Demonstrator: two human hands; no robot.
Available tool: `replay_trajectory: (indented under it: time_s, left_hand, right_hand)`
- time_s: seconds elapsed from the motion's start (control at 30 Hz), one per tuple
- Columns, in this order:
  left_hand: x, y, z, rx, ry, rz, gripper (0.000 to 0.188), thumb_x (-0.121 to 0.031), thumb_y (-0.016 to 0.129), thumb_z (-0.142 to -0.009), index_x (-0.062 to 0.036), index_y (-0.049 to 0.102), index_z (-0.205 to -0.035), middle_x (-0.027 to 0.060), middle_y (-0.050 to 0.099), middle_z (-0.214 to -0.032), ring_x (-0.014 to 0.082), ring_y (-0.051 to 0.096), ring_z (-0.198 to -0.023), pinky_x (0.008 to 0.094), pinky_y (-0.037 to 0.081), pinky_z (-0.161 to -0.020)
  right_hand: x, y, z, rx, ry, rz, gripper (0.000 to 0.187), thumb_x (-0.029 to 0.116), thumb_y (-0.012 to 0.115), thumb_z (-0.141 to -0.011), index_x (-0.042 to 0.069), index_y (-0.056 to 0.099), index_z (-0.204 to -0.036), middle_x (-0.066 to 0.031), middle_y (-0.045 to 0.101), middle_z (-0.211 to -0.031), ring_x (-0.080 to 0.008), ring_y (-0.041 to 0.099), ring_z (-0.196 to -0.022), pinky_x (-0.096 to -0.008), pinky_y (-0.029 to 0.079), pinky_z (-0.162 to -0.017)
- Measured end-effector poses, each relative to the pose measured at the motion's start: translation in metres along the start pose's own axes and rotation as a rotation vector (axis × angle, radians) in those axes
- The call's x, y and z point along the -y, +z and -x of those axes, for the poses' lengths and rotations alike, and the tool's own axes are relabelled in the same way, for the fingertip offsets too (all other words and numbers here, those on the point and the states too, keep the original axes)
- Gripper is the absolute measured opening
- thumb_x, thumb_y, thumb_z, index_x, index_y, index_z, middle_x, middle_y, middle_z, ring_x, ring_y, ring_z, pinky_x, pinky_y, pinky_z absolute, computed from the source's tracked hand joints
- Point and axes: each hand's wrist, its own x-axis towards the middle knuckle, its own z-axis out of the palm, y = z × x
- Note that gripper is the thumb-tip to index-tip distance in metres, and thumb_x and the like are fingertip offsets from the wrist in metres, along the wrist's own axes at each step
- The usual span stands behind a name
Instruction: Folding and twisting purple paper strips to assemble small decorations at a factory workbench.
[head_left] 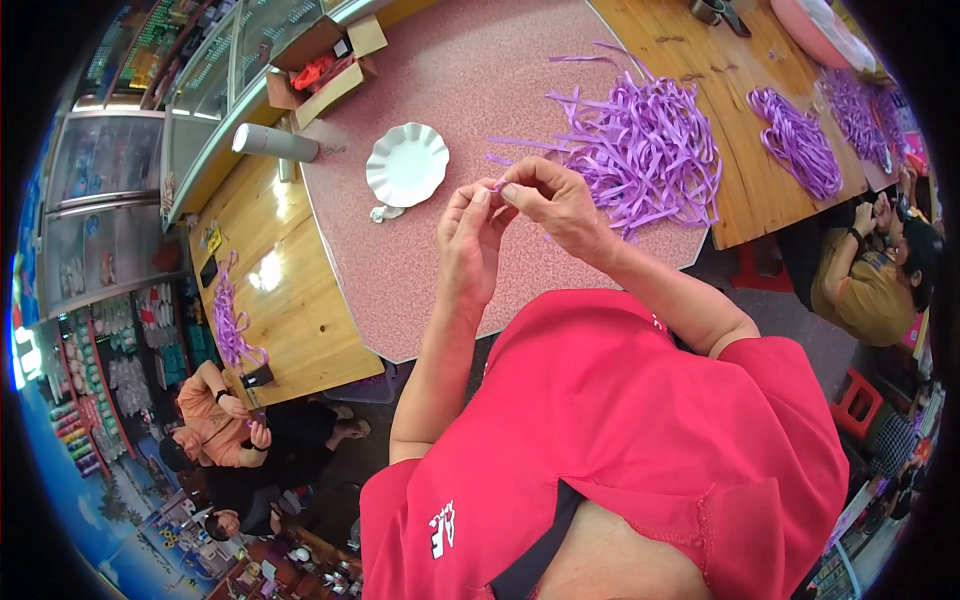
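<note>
Both hands meet above the pink speckled tabletop, fingertips almost touching. A purple ribbon shows as a small piece pinched between them. My left hand has its thumb and fingers closed at the ribbon. From the other side, my right hand pinches it with thumb and forefinger; its other fingers curl in. Just beyond my right hand lies a large loose heap of purple ribbons, some ends trailing toward my fingers. A white scalloped dish sits left of my hands, with a small crumpled whitish piece beside it.
A grey-white cylinder and an open cardboard box with red contents stand at the far left. Wooden tables flank the pink top. More purple ribbon bundles lie right. People sit at left and right.
</note>
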Motion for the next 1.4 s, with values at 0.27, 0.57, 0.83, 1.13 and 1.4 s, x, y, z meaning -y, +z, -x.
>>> replay_trajectory:
  time_s: [0.27, 0.57, 0.83, 1.13, 1.4]
  left_hand:
    - [-0.003, -0.013, -0.008, -0.067, -0.022, -0.106, 0.013, -0.014, 0.06, -0.095, -0.0036, 0.06, -0.103, 0.0046, 0.065, -0.096, 0.0119, 0.061, -0.09, 0.0302, 0.051, -0.084]
    - [0.007, -0.005, 0.002, -0.091, 0.236, -0.442, 0.008, -0.005, 0.06, -0.094, -0.0016, 0.06, -0.101, 0.0044, 0.057, -0.105, 0.0095, 0.055, -0.097, 0.0244, 0.045, -0.085]
    - [0.026, -0.008, -0.002, -0.127, 0.269, -0.461, 0.009, -0.01, 0.052, -0.1, -0.0023, 0.052, -0.105, 0.0027, 0.052, -0.1, 0.0089, 0.052, -0.091, 0.0239, 0.045, -0.083]
    - [0.026, -0.009, -0.001, -0.035, 0.199, -0.563, 0.012, -0.014, 0.049, -0.101, -0.0031, 0.048, -0.106, 0.0023, 0.05, -0.097, 0.0093, 0.051, -0.089, 0.0248, 0.045, -0.082]
    - [0.032, -0.011, -0.015, -0.074, 0.634, -0.889, 0.011, -0.01, 0.055, -0.097, -0.0025, 0.048, -0.102, 0.0083, 0.049, -0.095, 0.0175, 0.052, -0.092, 0.031, 0.045, -0.081]
  right_hand:
    - [0.002, -0.014, -0.009, 0.101, -0.648, 0.77, 0.017, -0.004, 0.069, -0.077, 0.002, 0.067, -0.092, -0.0078, 0.062, -0.086, -0.0162, 0.059, -0.071, -0.0282, 0.048, -0.058]
    - [0.005, -0.016, -0.005, 0.101, -0.547, 0.748, 0.016, -0.002, 0.071, -0.078, 0.001, 0.066, -0.092, -0.0083, 0.062, -0.086, -0.0187, 0.061, -0.07, -0.0288, 0.048, -0.057]
    - [0.008, -0.012, -0.003, 0.079, -0.281, 0.631, 0.01, 0.002, 0.069, -0.082, 0.0, 0.066, -0.091, -0.0093, 0.062, -0.083, -0.016, 0.062, -0.069, -0.0287, 0.049, -0.059]
    - [0.01, -0.019, -0.008, 0.048, 0.0, 0.433, 0.012, 0.011, 0.064, -0.089, -0.001, 0.065, -0.09, 0.0024, 0.055, -0.071, -0.0036, 0.05, -0.064, -0.0214, 0.042, -0.055]
    - [0.016, -0.019, -0.006, 0.031, 0.457, -0.273, 0.013, 0.016, 0.064, -0.091, 0.003, 0.065, -0.089, 0.005, 0.053, -0.069, -0.0007, 0.04, -0.051, -0.0195, 0.032, -0.043]
